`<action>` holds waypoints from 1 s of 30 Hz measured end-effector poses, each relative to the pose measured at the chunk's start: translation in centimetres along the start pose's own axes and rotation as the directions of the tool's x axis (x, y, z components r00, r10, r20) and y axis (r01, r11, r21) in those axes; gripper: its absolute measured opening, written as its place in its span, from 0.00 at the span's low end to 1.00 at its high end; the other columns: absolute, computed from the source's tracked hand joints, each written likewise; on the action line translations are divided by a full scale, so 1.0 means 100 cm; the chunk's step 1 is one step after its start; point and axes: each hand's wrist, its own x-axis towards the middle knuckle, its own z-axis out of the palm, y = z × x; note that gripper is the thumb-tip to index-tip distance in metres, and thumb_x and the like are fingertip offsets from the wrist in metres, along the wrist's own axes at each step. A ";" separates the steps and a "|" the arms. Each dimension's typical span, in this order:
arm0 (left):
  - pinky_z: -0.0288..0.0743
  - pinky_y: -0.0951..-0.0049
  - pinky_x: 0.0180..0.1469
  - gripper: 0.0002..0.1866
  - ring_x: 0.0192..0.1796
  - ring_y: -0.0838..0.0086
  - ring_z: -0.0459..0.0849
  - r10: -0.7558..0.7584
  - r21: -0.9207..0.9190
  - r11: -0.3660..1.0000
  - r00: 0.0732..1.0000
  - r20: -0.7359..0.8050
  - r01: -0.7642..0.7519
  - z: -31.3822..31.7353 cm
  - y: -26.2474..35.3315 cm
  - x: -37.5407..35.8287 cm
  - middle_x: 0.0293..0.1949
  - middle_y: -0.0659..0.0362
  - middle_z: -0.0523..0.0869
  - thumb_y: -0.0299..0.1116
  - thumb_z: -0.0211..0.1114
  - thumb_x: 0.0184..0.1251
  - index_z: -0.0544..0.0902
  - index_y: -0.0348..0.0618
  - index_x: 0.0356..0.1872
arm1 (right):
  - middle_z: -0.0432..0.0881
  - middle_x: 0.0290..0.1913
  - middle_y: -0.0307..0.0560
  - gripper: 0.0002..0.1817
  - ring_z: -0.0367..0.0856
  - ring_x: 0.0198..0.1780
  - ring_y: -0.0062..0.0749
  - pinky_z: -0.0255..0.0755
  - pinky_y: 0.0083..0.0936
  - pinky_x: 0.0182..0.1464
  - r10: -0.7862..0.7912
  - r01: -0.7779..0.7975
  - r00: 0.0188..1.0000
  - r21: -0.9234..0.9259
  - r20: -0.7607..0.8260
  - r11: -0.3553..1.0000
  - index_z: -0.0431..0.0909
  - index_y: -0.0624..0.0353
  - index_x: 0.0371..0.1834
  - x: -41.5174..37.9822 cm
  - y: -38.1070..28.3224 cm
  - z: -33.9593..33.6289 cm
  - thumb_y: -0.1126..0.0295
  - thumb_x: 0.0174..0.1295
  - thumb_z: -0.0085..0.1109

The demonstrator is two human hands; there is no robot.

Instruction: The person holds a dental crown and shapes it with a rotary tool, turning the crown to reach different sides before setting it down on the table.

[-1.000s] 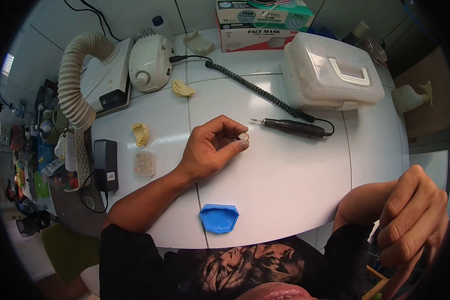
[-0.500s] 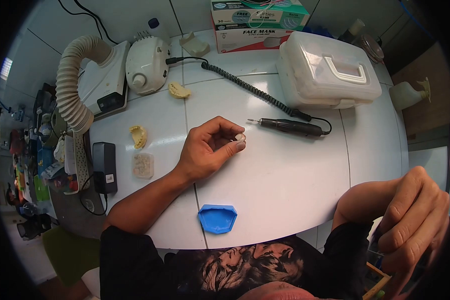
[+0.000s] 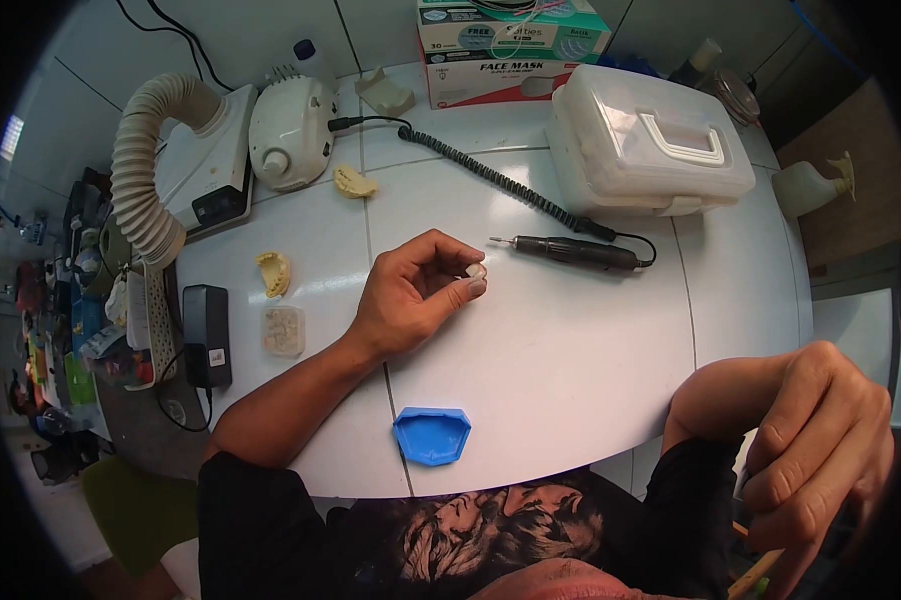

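Observation:
Between thumb and fingertips, my left hand (image 3: 422, 292) pinches a small white piece (image 3: 475, 271) above the table's middle. My right hand (image 3: 818, 440) is raised off the table at the lower right, its fingers curled; whatever they hold, if anything, is hidden. A black handpiece (image 3: 577, 252) with a metal bit lies just right of my left hand. Nearer my body sits a blue tray-shaped mould (image 3: 432, 437). Left of my left hand are a yellow dental cast (image 3: 273, 273) and a clear small box (image 3: 283, 331). Another yellow cast (image 3: 354, 182) lies further back.
A coiled cord joins the handpiece to a white control unit (image 3: 292, 134). Beside it stands a machine with a ribbed hose (image 3: 140, 160). A white toolbox (image 3: 655, 140) and face mask boxes (image 3: 500, 75) stand at the back. A black adapter (image 3: 206, 335) is at the left.
The whole view has shifted slightly, moving things a little to the left. My left hand keeps its pinch on the white piece, and my right hand stays raised and curled.

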 end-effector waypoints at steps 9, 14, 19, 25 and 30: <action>0.88 0.71 0.60 0.15 0.55 0.74 0.92 0.058 -0.023 0.998 0.998 -0.020 -0.058 -0.004 -0.007 0.004 0.51 0.56 0.92 0.26 0.76 0.78 0.84 0.37 0.60 | 0.76 0.25 0.30 0.10 0.72 0.21 0.15 0.54 0.14 0.23 0.176 -0.165 0.982 -0.758 -0.067 0.631 0.89 0.46 0.39 0.036 -0.023 0.078 0.66 0.56 0.80; 0.87 0.71 0.60 0.14 0.55 0.74 0.92 0.077 0.023 0.997 0.997 -0.027 -0.076 -0.004 -0.011 0.004 0.51 0.58 0.93 0.27 0.75 0.79 0.85 0.38 0.60 | 0.76 0.23 0.32 0.11 0.73 0.20 0.18 0.61 0.16 0.23 0.254 -0.351 0.936 -0.641 -0.242 0.683 0.86 0.50 0.41 0.046 -0.040 0.130 0.70 0.57 0.77; 0.86 0.70 0.61 0.14 0.55 0.74 0.92 0.140 0.037 0.990 0.990 -0.011 -0.140 -0.005 -0.011 0.010 0.52 0.57 0.93 0.26 0.74 0.80 0.85 0.37 0.61 | 0.77 0.24 0.36 0.16 0.73 0.24 0.16 0.64 0.22 0.28 0.225 -0.559 0.807 -0.585 -0.545 0.588 0.77 0.62 0.54 0.016 0.038 0.095 0.72 0.71 0.74; 0.87 0.73 0.58 0.13 0.50 0.78 0.90 0.201 0.116 0.973 0.980 -0.009 -0.198 -0.008 -0.009 0.014 0.49 0.60 0.92 0.28 0.76 0.79 0.86 0.37 0.58 | 0.88 0.40 0.44 0.13 0.91 0.43 0.46 0.84 0.43 0.41 0.241 -0.479 0.866 -0.867 -0.439 0.141 0.84 0.53 0.49 -0.049 0.154 0.086 0.79 0.63 0.65; 0.88 0.74 0.57 0.11 0.50 0.77 0.93 0.250 0.230 0.945 0.967 -0.049 -0.233 -0.015 -0.013 0.015 0.48 0.59 0.94 0.27 0.76 0.77 0.88 0.38 0.55 | 0.85 0.42 0.44 0.14 0.89 0.45 0.47 0.86 0.43 0.44 0.118 -0.367 0.930 -0.903 -0.349 0.223 0.85 0.54 0.50 -0.063 0.182 0.077 0.80 0.62 0.68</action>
